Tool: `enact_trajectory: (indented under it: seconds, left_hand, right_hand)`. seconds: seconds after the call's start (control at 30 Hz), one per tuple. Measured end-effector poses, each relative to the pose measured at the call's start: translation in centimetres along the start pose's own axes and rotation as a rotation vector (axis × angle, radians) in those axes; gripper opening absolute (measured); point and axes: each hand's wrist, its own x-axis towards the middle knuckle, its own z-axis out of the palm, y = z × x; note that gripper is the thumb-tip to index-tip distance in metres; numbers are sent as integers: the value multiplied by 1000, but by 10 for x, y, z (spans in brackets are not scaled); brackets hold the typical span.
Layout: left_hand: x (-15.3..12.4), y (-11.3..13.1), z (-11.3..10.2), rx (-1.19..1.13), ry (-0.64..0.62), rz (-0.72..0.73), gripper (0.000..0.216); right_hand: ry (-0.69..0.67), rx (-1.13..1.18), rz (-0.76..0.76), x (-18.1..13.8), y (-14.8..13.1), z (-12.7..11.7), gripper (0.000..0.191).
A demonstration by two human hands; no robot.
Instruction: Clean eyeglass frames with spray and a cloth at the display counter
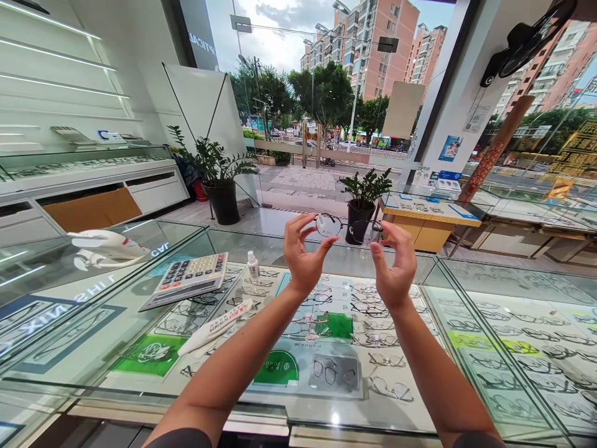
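Note:
Both my hands hold up a pair of eyeglasses (pixel 344 225) with thin dark, round rims and clear lenses, above the far part of the glass display case. My left hand (pixel 304 255) pinches the left side of the frame between thumb and fingers. On the other side, my right hand (pixel 395 264) has its fingers closed at the right end, near the temple. A small pale sticker shows on the left lens. Beneath my arms, rows of eyeglass frames (pixel 373 305) lie inside the case.
On the glass top (pixel 158 386) are a large calculator (pixel 193 274), a small white spray bottle (pixel 253 264) and a white elongated object with lettering (pixel 217 326). A white swan-like object (pixel 112 247) stands at left. Potted plants (pixel 224 202) are beyond the counter, before the glass front.

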Motion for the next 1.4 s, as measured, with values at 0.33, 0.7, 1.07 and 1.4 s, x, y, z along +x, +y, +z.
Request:
enact_trajectory:
  seconds: [0.33,0.7,1.07,1.4]
  left_hand:
    - [-13,19,3,71,36,-130,52]
    - [-15,3,6,-91,43,90,56]
    - [-15,-6,9,-210,-26,-70,56]
    - [-18,-9,11,-269,-112,-194,55]
  right_hand:
    - [69,264,456,1,8,6,34]
    - [158,291,305,2,2,5,27]
    - [128,442,342,-1,-9,6,23]
    - [113,530,369,-4,-6,7,19]
